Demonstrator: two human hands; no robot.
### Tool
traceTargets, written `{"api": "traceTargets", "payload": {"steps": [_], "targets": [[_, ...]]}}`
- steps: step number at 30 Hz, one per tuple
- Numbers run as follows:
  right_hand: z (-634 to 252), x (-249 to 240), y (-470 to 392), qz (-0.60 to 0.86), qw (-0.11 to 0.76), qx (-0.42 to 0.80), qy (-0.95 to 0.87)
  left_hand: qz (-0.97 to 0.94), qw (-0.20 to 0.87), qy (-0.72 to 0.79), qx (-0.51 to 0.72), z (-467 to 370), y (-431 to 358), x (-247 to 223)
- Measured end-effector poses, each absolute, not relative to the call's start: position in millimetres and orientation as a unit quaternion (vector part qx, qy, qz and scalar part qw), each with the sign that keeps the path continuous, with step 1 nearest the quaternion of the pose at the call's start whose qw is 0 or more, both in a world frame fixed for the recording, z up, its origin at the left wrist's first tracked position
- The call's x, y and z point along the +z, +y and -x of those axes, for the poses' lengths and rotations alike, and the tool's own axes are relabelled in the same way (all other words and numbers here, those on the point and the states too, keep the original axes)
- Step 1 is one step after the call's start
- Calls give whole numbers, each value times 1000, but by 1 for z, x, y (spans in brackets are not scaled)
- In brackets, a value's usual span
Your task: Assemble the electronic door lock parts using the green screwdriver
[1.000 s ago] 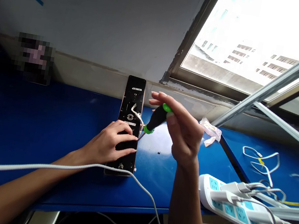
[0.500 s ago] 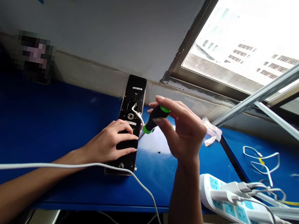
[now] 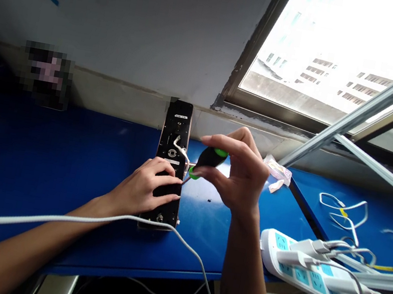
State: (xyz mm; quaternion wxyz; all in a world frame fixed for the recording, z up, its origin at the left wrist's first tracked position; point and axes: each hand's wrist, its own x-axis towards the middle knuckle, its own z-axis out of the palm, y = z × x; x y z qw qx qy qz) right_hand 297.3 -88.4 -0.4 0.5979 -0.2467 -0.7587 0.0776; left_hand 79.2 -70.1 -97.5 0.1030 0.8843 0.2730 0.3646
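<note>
Near the middle of the frame, a long black panel (image 3: 167, 139) lies on the blue table (image 3: 65, 159), and the person's left hand (image 3: 145, 181) rests across its lower half with the fingers spread. Just to the right and apart from it, the right hand (image 3: 247, 173) is closed around the handle of a black and green screwdriver (image 3: 211, 159), its shaft slanting down to the panel's right edge beside the left fingertips, though I can't tell what the tip touches. A white cable (image 3: 35, 218) crosses the lower left, and a power strip (image 3: 317, 284) shows at lower right.
</note>
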Motion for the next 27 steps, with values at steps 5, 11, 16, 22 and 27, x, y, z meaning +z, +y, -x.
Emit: {"api": "traceTargets", "payload": {"steps": [5, 11, 16, 22, 27], "targets": [[-296, 0, -92, 237, 571, 184, -764, -884, 108, 272, 363, -79, -70, -98], [-300, -4, -82, 248, 606, 89, -751, -883, 115, 278, 361, -80, -71, -97], [-300, -4, -84, 238, 588, 130, -762, -883, 116, 278, 359, -79, -70, -97], [-300, -7, -82, 228, 598, 178, -748, -883, 117, 277, 362, -79, -71, -95], [-300, -6, -79, 231, 609, 107, -751, -880, 120, 280, 366, -79, -71, -97]]}}
